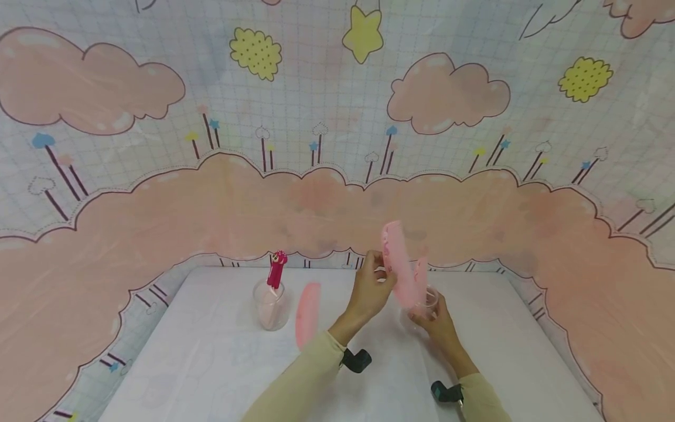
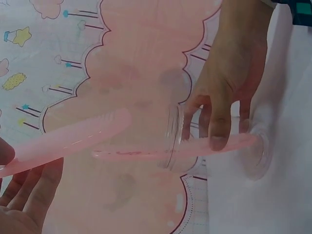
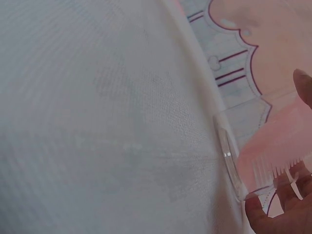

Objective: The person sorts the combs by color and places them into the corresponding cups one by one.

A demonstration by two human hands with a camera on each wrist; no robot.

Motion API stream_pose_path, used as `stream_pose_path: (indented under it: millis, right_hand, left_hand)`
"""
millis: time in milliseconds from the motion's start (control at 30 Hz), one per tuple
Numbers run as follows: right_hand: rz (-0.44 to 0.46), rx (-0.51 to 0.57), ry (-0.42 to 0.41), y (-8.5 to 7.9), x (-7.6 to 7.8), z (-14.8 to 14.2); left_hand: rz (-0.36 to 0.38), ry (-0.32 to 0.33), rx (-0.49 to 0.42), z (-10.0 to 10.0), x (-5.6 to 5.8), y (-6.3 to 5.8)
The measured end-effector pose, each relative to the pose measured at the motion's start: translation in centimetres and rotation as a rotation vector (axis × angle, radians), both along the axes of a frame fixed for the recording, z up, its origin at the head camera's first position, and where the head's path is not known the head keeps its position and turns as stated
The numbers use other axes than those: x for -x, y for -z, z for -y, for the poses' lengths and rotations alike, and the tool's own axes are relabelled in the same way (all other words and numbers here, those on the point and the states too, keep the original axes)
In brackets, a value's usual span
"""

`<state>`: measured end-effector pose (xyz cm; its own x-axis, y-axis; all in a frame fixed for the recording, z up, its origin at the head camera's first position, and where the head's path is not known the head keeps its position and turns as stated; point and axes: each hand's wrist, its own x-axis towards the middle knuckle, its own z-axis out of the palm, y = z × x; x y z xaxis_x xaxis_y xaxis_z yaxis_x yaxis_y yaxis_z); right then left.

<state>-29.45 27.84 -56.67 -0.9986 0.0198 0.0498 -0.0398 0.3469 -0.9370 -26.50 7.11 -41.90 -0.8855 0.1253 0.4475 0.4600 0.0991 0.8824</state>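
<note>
I have the left hand (image 1: 371, 287) pinching a comb (image 1: 399, 261) above the tabletop (image 1: 211, 357) near its far edge, the right hand (image 1: 440, 325) round a cup (image 1: 432, 296); the comb seems light, stiff, slick, best held by its back

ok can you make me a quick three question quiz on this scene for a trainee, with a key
1. Which hand pinches the raised pink comb?

2. True or false: the clear cup gripped by the fingers of the right hand has a second comb in it.

3. Where does the third comb lie?
A) Under the right hand
B) On the table, between the clear cup and the cup with a red-topped item in it
C) Hanging over the table's edge

Key:
1. The left hand.
2. True.
3. B.
</note>
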Motion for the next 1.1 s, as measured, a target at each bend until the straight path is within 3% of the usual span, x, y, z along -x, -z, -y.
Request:
stream_pose_path:
  millis: [200, 500, 1100]
  right_hand:
    - [-0.002, 0.014, 0.001, -0.2, -0.2, 0.1]
    - [0.015, 0.003, -0.001, -0.4, -0.4, 0.1]
    - [0.014, -0.007, 0.020, 0.2, -0.1, 0.1]
  left_hand:
    - [-0.018, -0.001, -0.019, -1.0, 1.1, 1.2]
    - [-0.039, -0.046, 0.010, -2.5, 1.8, 1.4]
    - [-0.042, -0.093, 0.093, -4.4, 2.9, 3.0]
